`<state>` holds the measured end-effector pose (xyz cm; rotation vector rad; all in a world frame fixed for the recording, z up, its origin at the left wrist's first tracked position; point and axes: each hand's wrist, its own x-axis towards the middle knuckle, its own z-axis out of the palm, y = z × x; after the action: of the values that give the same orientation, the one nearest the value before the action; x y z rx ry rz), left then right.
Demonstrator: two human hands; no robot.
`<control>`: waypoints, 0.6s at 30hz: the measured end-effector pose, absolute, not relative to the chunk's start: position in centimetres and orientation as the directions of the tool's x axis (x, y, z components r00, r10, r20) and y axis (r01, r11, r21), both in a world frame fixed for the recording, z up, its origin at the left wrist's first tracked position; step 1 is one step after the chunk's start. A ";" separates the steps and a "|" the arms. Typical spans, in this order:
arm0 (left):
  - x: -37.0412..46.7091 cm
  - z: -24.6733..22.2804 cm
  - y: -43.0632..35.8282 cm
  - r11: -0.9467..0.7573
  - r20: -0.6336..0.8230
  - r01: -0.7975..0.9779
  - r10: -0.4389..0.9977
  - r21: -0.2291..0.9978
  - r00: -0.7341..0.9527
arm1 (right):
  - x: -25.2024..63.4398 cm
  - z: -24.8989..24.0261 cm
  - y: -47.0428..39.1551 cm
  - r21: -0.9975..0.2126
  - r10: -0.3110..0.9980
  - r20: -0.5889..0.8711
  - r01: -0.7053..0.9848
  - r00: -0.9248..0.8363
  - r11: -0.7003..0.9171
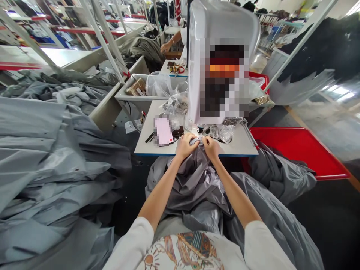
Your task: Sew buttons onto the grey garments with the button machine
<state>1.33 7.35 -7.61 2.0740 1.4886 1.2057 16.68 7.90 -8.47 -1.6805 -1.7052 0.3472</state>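
Where grey cloth (194,180) is bunched, creased and shiny, its far end is pinched by the closed left hand (186,147) and right hand (210,147).

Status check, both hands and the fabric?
Left hand and right hand gripping gray fabric at table edge, under machine head. Clear plastic bags beside the work.
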 end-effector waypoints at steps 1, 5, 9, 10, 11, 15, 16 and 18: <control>1.3 -7.6 7.3 -0.405 0.444 0.623 0.890 0.669 0.101 | 16.7 -8.4 7.9 -0.635 0.951 0.294 0.763 0.094 0.121; 1.3 -7.5 7.3 -0.404 0.437 0.626 0.893 0.667 0.110 | 16.7 -8.3 7.8 -0.631 0.954 0.289 0.764 0.073 0.133; 1.3 -7.6 7.4 -0.407 0.445 0.632 0.889 0.659 0.108 | 16.8 -8.5 7.8 -0.632 0.956 0.285 0.763 0.066 0.136; 1.3 -7.6 7.4 -0.413 0.453 0.630 0.885 0.658 0.108 | 16.8 -8.6 7.9 -0.635 0.956 0.286 0.760 0.068 0.136; 1.3 -7.6 7.4 -0.419 0.458 0.626 0.882 0.658 0.108 | 16.8 -8.6 7.9 -0.636 0.955 0.289 0.759 0.066 0.140; 1.3 -7.6 7.4 -0.412 0.447 0.620 0.888 0.667 0.109 | 16.7 -8.6 7.9 -0.632 0.953 0.293 0.764 0.079 0.131; 1.3 -7.5 7.4 -0.408 0.441 0.619 0.891 0.671 0.110 | 16.7 -8.5 7.8 -0.631 0.954 0.290 0.765 0.080 0.128; 1.3 -7.5 7.4 -0.405 0.438 0.618 0.892 0.674 0.108 | 16.6 -8.5 7.8 -0.634 0.954 0.288 0.763 0.080 0.127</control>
<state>1.29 7.37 -7.55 2.0696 1.4825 1.1951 16.64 7.81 -8.46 -1.6742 -1.7209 0.3543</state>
